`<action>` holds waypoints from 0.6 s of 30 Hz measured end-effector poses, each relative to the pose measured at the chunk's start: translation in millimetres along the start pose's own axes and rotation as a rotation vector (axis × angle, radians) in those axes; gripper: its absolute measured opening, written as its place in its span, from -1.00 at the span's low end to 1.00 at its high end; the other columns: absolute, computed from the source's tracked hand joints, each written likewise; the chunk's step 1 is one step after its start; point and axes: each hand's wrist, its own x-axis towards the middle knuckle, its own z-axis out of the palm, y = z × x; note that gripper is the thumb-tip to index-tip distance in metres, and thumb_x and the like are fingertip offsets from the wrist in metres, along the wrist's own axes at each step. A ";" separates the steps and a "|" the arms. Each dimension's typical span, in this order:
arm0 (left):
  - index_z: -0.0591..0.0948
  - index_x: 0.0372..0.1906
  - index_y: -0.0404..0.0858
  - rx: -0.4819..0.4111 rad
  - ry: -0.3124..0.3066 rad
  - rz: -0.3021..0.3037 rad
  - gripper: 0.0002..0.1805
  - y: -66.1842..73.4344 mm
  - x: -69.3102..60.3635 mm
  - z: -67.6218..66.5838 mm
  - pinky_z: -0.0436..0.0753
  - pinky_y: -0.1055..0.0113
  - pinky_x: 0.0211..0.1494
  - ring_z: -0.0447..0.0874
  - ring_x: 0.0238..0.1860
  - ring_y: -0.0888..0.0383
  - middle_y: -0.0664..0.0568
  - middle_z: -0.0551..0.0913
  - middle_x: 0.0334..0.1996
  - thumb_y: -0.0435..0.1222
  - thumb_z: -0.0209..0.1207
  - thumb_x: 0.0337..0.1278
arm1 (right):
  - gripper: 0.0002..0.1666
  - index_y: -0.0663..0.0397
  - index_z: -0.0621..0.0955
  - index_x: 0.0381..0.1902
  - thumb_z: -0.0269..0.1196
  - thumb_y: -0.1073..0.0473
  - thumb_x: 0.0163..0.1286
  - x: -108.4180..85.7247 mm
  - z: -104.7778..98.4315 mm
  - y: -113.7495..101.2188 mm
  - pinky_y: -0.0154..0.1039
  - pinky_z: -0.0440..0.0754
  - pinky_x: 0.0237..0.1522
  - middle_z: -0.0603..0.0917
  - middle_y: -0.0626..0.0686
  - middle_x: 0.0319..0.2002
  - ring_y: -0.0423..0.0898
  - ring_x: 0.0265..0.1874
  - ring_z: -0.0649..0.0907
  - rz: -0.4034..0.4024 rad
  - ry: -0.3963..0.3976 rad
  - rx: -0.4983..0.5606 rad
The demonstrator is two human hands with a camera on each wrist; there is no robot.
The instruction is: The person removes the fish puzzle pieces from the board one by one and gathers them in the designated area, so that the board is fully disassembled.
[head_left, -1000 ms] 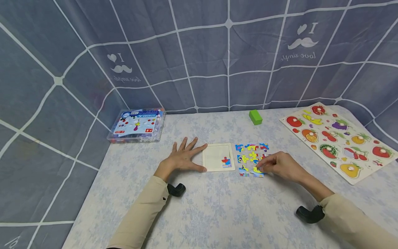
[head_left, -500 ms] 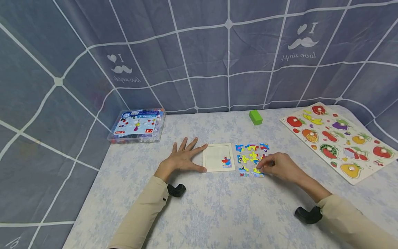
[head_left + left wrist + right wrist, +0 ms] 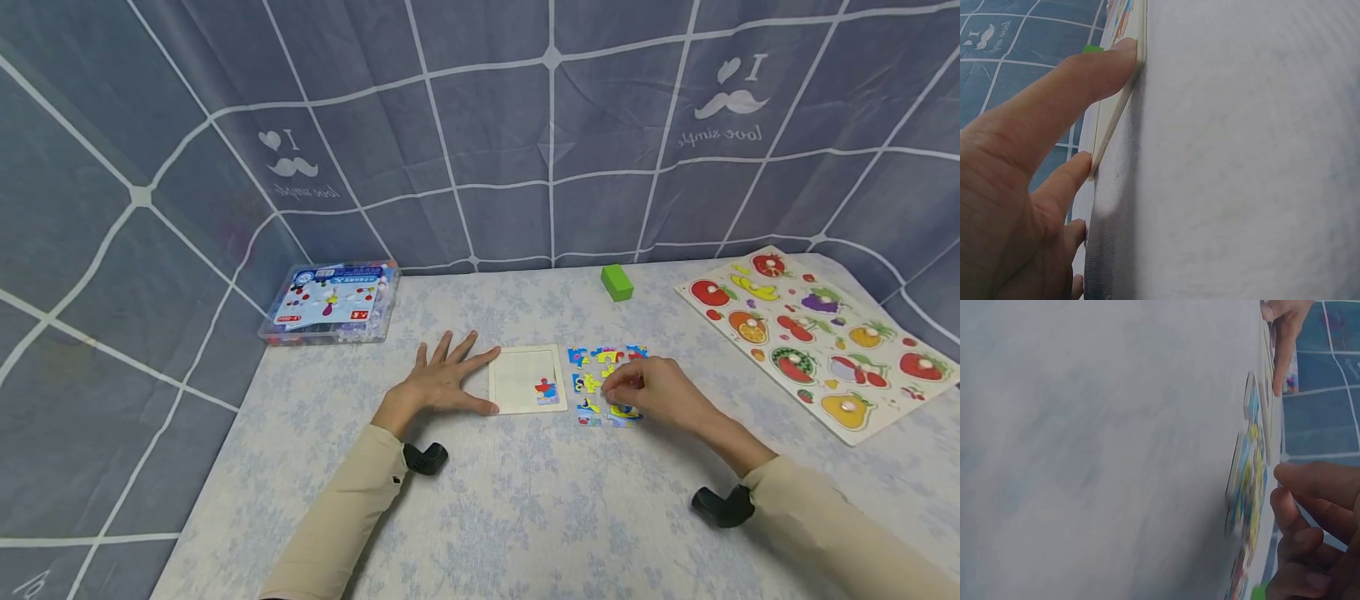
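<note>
My left hand (image 3: 438, 385) lies spread on the table, its thumb (image 3: 1100, 65) and index finger touching the left edge of a square puzzle tray (image 3: 525, 350). One red and blue jigsaw piece (image 3: 546, 391) sits in the tray's lower right corner. Just right of the tray, several loose jigsaw pieces (image 3: 590, 384) are laid out in rows. Over the right part of these rows is my right hand (image 3: 663, 392), partly covering them. In the right wrist view its thumb and index tips are close together above the pieces (image 3: 1247, 475), with nothing visible between them.
A clear plastic box (image 3: 330, 302) with a printed label stands at the back left. A green block (image 3: 617, 283) is behind the loose pieces. To the right lies a large fruit knob-puzzle board (image 3: 813, 333). A grey-blue curtain (image 3: 495, 142) hangs behind the table.
My right hand has shifted left and slightly away from me, from the lower right piece to over the middle of the loose pieces. The left hand and the tray have stayed put.
</note>
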 end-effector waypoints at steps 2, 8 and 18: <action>0.00 0.56 0.28 0.003 -0.001 -0.001 0.08 -0.2 -0.3 -0.3 -0.41 -0.33 0.41 -0.53 0.53 -0.16 0.08 -0.30 0.59 0.37 0.23 -0.06 | -0.91 0.01 0.78 -0.30 0.37 0.26 0.24 5.2 5.0 -4.1 -0.30 0.41 -0.46 0.72 -0.10 -0.34 -0.13 -0.44 0.45 -0.022 0.004 0.006; -0.01 0.56 0.28 0.008 -0.008 -0.001 0.08 0.4 -2.3 -0.8 -0.40 -0.33 0.41 -0.54 0.53 -0.16 0.08 -0.31 0.59 0.37 0.22 -0.06 | -0.80 0.06 0.77 -0.14 0.30 0.27 0.31 23.1 21.3 -21.3 -0.28 0.43 -0.40 0.69 -0.09 -0.32 -0.17 -0.45 0.46 -0.102 -0.040 0.002; -0.03 0.56 0.30 0.022 -0.011 -0.012 0.07 1.2 -1.2 -0.5 -0.41 -0.33 0.42 -0.55 0.53 -0.15 0.11 -0.33 0.59 0.39 0.20 -0.05 | -0.70 0.06 0.72 0.04 0.24 0.25 0.39 40.0 40.9 -40.4 -0.26 0.46 -0.42 0.60 -0.13 -0.35 -0.19 -0.44 0.48 -0.158 -0.108 -0.066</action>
